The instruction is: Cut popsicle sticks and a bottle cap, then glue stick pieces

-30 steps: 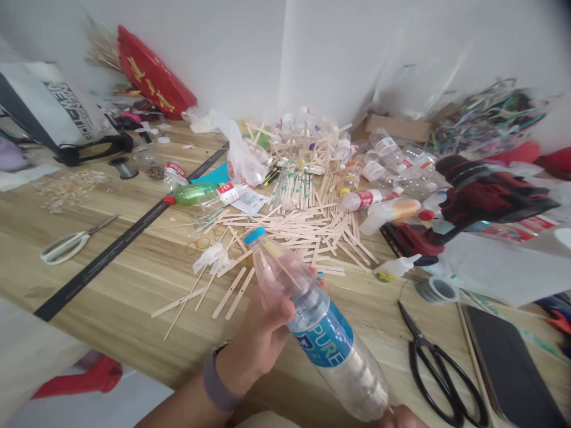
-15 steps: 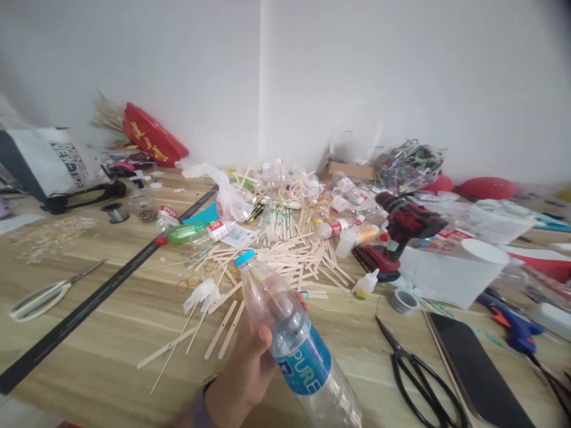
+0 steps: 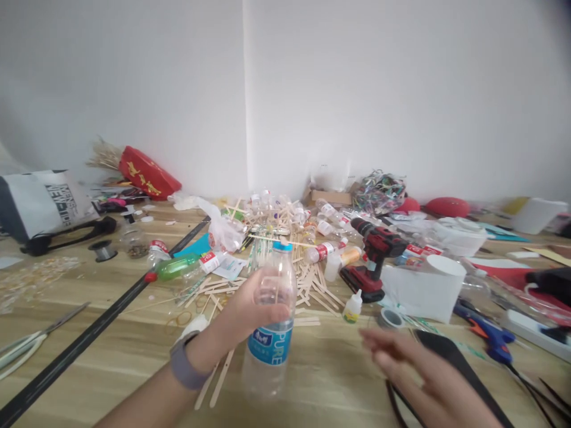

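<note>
My left hand (image 3: 252, 309), with a grey band at the wrist, is wrapped round the upper part of a clear plastic bottle (image 3: 270, 351). The bottle is upright and has a blue cap and a blue label reading PURE. To the right, my right hand (image 3: 414, 368) is somewhat blurred, its fingers apart and nothing between them. It hovers over black scissors (image 3: 395, 404) and a dark phone (image 3: 455, 362), hiding much of both. Flat wooden sticks (image 3: 312, 285) lie behind the bottle.
A red and black drill (image 3: 375, 252) stands beyond a small glue bottle (image 3: 352, 307). A blue glue gun (image 3: 491, 336) lies at the right. White-handled scissors (image 3: 31, 345), a black strip (image 3: 111, 315) and a green bottle (image 3: 178, 266) are on the left. Plastic bottles are heaped behind.
The bottle has gone from tilted to upright, and my left hand now grips it from the left side. My right hand has come into view at the right. The view has shifted.
</note>
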`<state>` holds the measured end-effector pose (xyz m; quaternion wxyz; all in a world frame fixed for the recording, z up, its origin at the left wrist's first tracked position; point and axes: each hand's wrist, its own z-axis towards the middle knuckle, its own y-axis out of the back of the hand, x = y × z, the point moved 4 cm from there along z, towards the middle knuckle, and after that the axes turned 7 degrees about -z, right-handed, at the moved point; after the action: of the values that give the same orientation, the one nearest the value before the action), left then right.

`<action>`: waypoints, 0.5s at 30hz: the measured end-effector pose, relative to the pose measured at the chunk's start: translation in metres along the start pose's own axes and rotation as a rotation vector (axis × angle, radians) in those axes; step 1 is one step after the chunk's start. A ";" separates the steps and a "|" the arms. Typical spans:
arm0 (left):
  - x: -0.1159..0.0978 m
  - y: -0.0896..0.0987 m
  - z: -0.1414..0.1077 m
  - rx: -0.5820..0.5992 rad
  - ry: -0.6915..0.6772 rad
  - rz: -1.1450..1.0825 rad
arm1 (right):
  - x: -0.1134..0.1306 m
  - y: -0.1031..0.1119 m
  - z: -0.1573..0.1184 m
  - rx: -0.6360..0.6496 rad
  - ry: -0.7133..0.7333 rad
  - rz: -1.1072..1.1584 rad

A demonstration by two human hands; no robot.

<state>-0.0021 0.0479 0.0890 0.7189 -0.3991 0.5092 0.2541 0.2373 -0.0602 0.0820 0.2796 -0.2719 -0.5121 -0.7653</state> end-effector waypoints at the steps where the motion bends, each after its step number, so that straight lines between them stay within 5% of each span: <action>1: -0.003 0.001 0.001 0.015 0.028 0.076 | 0.011 0.018 0.015 -0.075 0.068 -0.072; 5: -0.015 -0.002 0.000 0.081 0.112 0.574 | 0.046 0.048 0.055 -0.141 0.296 -0.198; 11: -0.025 -0.017 -0.002 0.279 0.137 1.034 | 0.063 0.007 0.066 0.361 0.407 -0.061; 15: -0.024 -0.019 0.000 0.389 0.140 1.179 | 0.065 -0.013 0.062 0.514 0.293 0.071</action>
<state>0.0043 0.0386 0.1180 0.4824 0.0715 0.7267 0.4839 0.1912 -0.0073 0.1395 0.4369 -0.0965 -0.6335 -0.6312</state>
